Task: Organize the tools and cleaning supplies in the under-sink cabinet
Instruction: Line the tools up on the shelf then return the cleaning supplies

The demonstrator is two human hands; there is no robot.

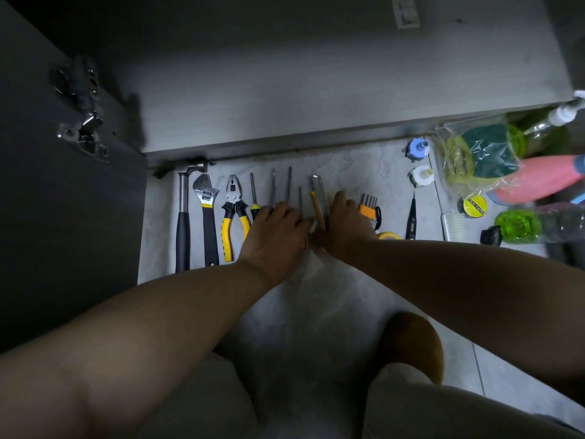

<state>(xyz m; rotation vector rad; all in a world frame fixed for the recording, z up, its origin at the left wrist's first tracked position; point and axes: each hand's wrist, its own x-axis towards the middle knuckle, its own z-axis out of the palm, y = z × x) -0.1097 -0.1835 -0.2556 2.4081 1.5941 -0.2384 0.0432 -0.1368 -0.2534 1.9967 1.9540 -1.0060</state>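
A hammer (183,229) is seen in silver with a black grip; the adjustable wrench (209,232) is finished in silver and black, banded in yellow; the pliers (233,194) are sheathed in yellow and black; the utility knife (316,198) is trimmed in yellow; the tape roll (474,205) is printed yellow with black lettering; a bottle (538,179) is coloured pink; the floor (364,166) is marbled pale grey.

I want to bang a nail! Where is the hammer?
In the head view, the hammer lies far left in the row of tools, beside the wrench, near the dark cabinet door.
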